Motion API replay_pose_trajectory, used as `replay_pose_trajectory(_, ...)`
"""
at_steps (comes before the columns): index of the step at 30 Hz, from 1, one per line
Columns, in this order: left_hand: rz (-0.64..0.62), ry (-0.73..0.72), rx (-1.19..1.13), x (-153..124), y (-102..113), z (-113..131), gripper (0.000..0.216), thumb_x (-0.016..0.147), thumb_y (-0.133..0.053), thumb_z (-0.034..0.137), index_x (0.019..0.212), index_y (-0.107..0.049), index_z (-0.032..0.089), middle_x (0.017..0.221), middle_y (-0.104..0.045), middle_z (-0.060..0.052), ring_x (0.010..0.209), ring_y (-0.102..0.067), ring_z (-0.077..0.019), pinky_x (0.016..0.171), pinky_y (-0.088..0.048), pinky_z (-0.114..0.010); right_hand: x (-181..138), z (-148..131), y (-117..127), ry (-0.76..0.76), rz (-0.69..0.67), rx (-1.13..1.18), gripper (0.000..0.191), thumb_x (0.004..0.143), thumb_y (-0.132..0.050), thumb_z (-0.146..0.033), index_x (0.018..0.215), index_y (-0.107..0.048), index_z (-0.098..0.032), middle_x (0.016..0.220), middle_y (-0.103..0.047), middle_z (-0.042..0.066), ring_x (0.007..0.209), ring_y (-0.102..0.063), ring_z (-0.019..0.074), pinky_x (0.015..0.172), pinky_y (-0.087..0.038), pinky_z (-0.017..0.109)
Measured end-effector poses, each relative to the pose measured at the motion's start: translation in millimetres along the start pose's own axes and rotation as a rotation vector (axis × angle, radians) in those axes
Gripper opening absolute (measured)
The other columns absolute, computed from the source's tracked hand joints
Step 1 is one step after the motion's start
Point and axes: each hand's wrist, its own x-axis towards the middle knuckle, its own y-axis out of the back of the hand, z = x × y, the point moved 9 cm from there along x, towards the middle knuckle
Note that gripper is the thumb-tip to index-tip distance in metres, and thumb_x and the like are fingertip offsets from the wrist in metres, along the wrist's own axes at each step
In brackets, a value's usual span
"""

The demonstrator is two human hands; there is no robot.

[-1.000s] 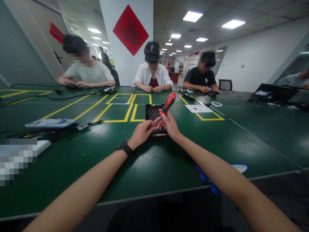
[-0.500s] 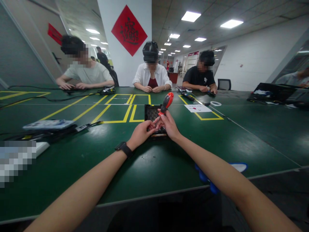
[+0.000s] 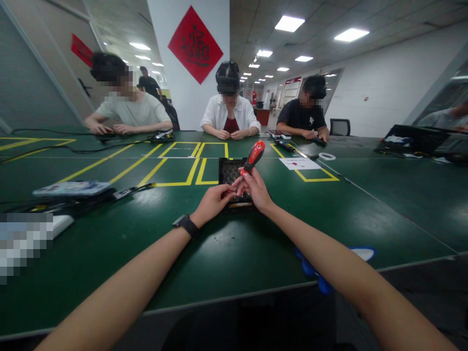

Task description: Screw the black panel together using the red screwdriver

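Observation:
A red and black screwdriver [image 3: 254, 157] slants with its handle up and its shaft running down between my fingers. My right hand [image 3: 258, 191] is closed around the lower end of its handle. Pinched together by the shaft's tip are the fingers of my left hand [image 3: 216, 201]; whatever they hold is too small to make out. Both hands are over a black, open-topped case [image 3: 227, 168] lying on the green table. My fingers hide part of its dark inside, and the tip cannot be seen clearly.
Yellow tape [image 3: 174, 184] marks the green table [image 3: 204, 273]. Cables and a flat pale box [image 3: 73, 188] lie left. Blue-and-white gloves [image 3: 310, 265] rest under my right forearm. Beyond are a paper sheet [image 3: 300, 163] and a tape roll [image 3: 326, 156]. Three people sit opposite.
The screwdriver's handle has tipped slightly to the right in my right hand. My left hand stays almost where it was, with the wrist turned a little. A person in the background has shifted.

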Motion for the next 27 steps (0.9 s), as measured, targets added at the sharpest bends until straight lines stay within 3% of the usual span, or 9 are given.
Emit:
replay_pose_trajectory(6,0.024,0.060,0.013,0.3,-0.5,-7.8,0.021,0.076,-0.062,0.037,0.081,-0.061,0.016,0.071,-0.063,0.000,0.061,-0.054,-0.0116,0.059,-0.042,-0.023,-0.5,-3.3,-0.1,0.024,0.008,-0.018,0.030,0.088,-0.043,-0.043,0.109,-0.042,-0.022,0.074,-0.061,-0.003,0.049,-0.055,0.0063,0.050,-0.045,0.019)
replay_pose_trajectory(14,-0.033,0.010,-0.033,3.5,-2.4,-0.8,0.021,0.084,-0.052,0.031,0.091,-0.067,0.018,0.088,-0.069,-0.004,0.078,-0.062,-0.0159,0.075,-0.045,-0.028,0.0,-4.9,6.7,-0.008,0.058,0.021,0.030,0.089,-0.040,-0.040,0.113,-0.040,-0.022,0.075,-0.062,-0.002,0.048,-0.056,0.0064,0.049,-0.045,0.019)
replay_pose_trajectory(23,0.004,0.052,-0.034,2.7,-4.5,-1.9,0.025,0.076,-0.061,0.040,0.083,-0.062,0.017,0.076,-0.063,-0.001,0.065,-0.053,-0.0127,0.063,-0.042,-0.026,-0.8,-4.7,9.5,0.004,0.101,0.031,0.032,0.087,-0.045,-0.042,0.112,-0.043,-0.022,0.071,-0.062,-0.003,0.047,-0.055,0.0062,0.048,-0.044,0.019)
replay_pose_trajectory(27,0.075,0.088,-0.048,2.4,1.2,-9.9,0.027,0.083,-0.052,0.042,0.088,-0.063,0.018,0.085,-0.063,-0.003,0.078,-0.056,-0.0151,0.075,-0.044,-0.029,-0.2,-4.5,10.8,0.014,0.109,0.033,0.033,0.087,-0.046,-0.042,0.113,-0.043,-0.022,0.071,-0.062,-0.003,0.047,-0.056,0.0065,0.049,-0.045,0.019)
